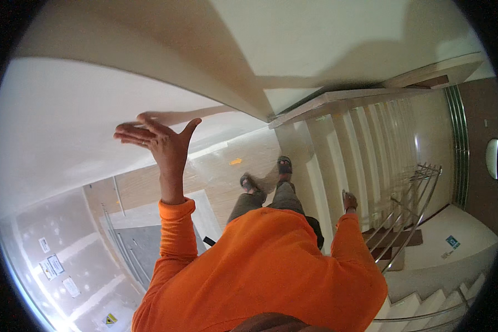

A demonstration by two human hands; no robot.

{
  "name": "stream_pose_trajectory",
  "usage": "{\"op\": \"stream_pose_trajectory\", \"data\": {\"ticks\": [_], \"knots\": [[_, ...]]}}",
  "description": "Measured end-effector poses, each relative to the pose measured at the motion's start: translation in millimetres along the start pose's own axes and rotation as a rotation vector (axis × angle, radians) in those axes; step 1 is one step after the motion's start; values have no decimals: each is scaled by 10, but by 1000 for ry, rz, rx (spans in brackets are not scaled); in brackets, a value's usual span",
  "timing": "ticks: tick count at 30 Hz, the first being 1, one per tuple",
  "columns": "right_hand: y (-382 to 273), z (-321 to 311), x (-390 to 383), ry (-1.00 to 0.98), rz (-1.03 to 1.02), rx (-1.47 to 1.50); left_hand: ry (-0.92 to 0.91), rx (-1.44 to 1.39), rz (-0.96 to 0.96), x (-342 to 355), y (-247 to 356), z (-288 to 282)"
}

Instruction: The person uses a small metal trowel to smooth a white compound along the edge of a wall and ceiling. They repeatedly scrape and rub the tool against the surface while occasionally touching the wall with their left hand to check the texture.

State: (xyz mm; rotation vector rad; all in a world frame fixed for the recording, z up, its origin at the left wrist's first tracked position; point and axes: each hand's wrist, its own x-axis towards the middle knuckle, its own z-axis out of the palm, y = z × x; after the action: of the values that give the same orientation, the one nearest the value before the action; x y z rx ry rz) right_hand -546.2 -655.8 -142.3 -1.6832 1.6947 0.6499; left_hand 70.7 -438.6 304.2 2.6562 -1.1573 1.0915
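Note:
Raised at the left, my left hand (163,141) is open, fingers spread and thumb out, against or just beside the white wall (72,110); contact is unclear, and its shadow falls there. My right hand (349,201) hangs low beside my hip, over the pale stair steps (329,160); its fingers are small and foreshortened, so their shape is unclear. My sandalled feet (265,176) are on a beige landing (210,171) with an orange arrow marker (235,161), near the top edge of the steps.
Metal railings (426,193) run along the right, with more white steps (415,310) below. A pale ledge (359,95) borders the stairs at the upper side. A grey panelled surface with signs (66,249) stands at lower left, beside a grey rectangular area (138,249).

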Motion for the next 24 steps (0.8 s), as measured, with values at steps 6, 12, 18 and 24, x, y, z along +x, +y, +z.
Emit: {"op": "stream_pose_trajectory", "data": {"ticks": [6,12,18,24], "knots": [[-87,-30,-363,-1,-97,301,-171,-175,-77,-508,219,301],[-995,-4,-637,-41,-331,366,-451,-524,-201,-1252,281,366],[-1063,117,-766,91,-470,212,-1072,-937,-588,-4136,-339,1063],[-920,531,-1136,46,-526,26,-1466,-552,179,-7520,-1057,8]]}}
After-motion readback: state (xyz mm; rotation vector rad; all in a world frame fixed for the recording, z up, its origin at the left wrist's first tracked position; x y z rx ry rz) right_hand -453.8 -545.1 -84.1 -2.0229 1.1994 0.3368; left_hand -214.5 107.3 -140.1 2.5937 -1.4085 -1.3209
